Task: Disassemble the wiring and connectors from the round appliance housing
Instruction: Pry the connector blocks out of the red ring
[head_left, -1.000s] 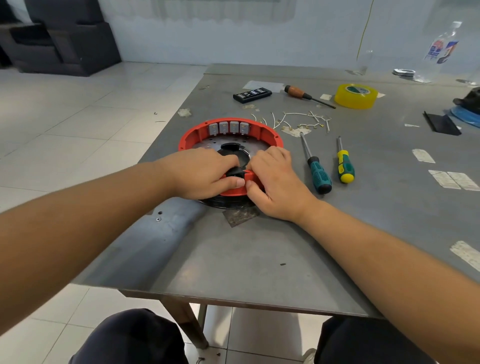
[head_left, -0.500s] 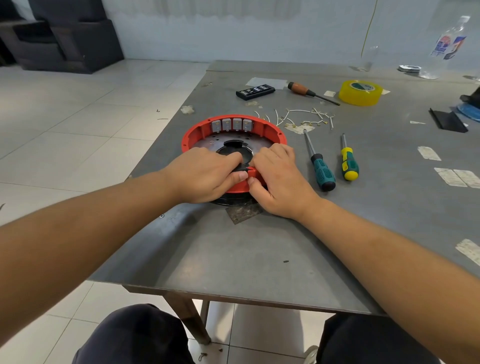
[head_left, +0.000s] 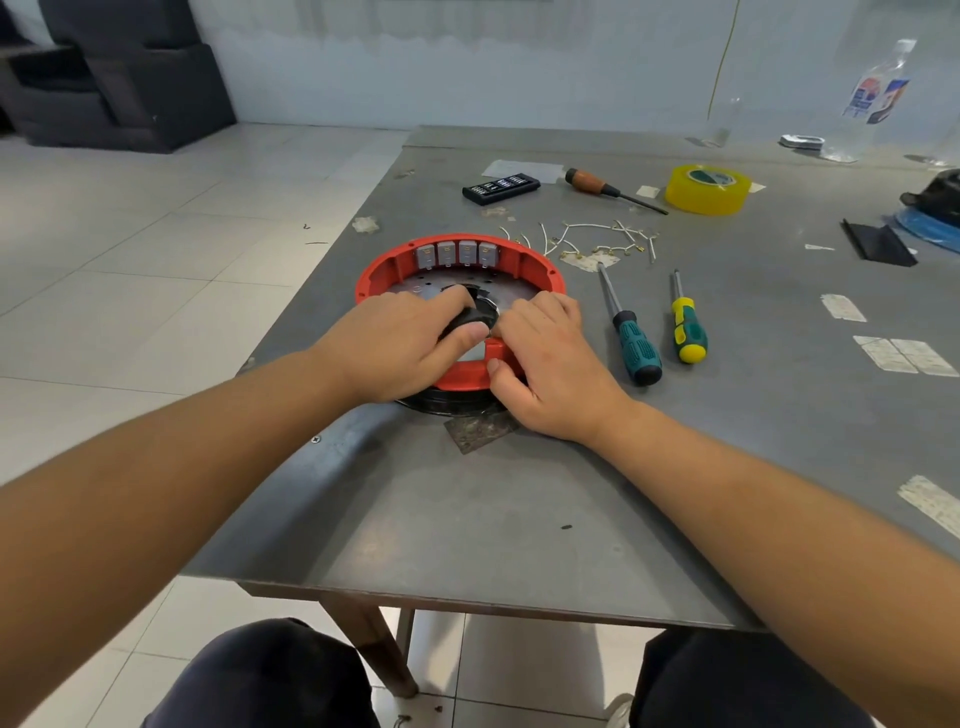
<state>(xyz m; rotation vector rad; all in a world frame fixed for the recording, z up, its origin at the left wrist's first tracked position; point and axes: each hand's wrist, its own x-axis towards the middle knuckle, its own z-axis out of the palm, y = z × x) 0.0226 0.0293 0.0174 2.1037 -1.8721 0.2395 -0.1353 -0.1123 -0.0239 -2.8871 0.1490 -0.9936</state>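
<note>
Housing (head_left: 540, 270) near table's (head_left: 467, 519) left edge. Wires (head_left: 597, 239) already piled far right; four connectors (head_left: 457, 253) left on far wall. Left hand (head_left: 395, 348) curled round black part (head_left: 470, 321), right hand (head_left: 550, 369) pinching near rim. Roughly halfway, probably.

The left hand (head_left: 400, 343) and right hand (head_left: 550, 364) cover the near half of the red housing (head_left: 457, 244), so what the fingers hold cannot be told. At the right edge of the frame, a black and blue object (head_left: 935, 213) is cut off. The print on the bottle label (head_left: 878, 98) at upper right is too small to read.
</note>
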